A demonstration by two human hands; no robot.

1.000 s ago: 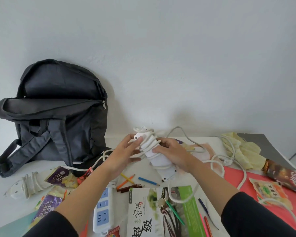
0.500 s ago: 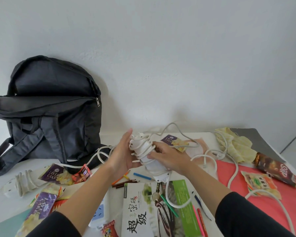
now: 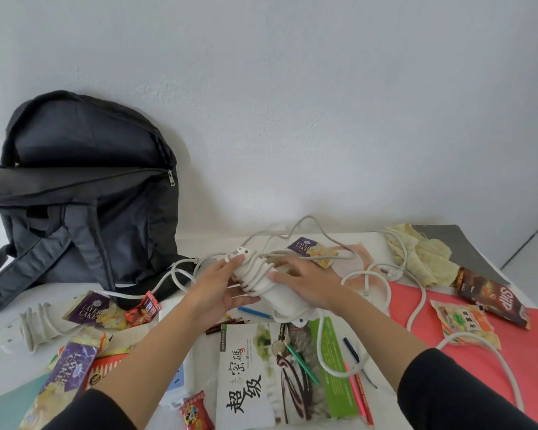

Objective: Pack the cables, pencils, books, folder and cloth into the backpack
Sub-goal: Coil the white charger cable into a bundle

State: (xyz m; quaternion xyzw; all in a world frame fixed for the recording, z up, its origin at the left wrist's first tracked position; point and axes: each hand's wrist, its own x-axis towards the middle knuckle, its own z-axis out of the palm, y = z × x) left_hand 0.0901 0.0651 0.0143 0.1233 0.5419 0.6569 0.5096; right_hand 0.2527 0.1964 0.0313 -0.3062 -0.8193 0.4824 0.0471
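A dark grey backpack (image 3: 84,193) leans on the wall at the left, its top unzipped. At the table's middle, both hands hold a white power strip (image 3: 277,294) with its white cable (image 3: 416,308) partly wound around it. My left hand (image 3: 218,290) grips its far end; my right hand (image 3: 305,283) lies over the middle. The cable's loose part trails right over a red folder (image 3: 479,361). A book (image 3: 280,373) lies in front, with pencils (image 3: 359,386) on and beside it. A yellow cloth (image 3: 423,256) sits at the back right.
A second wound power strip (image 3: 28,327) lies at the left. Snack packets (image 3: 90,308) are scattered around, one by the cloth (image 3: 494,297). A blue-socket strip (image 3: 179,380) is partly hidden under my left arm. A grey board (image 3: 457,243) lies at the back right corner.
The view has shifted down and right. The strip has tilted lower and more level, my left hand has closed around its far end, and the cable loops on the right have shifted.
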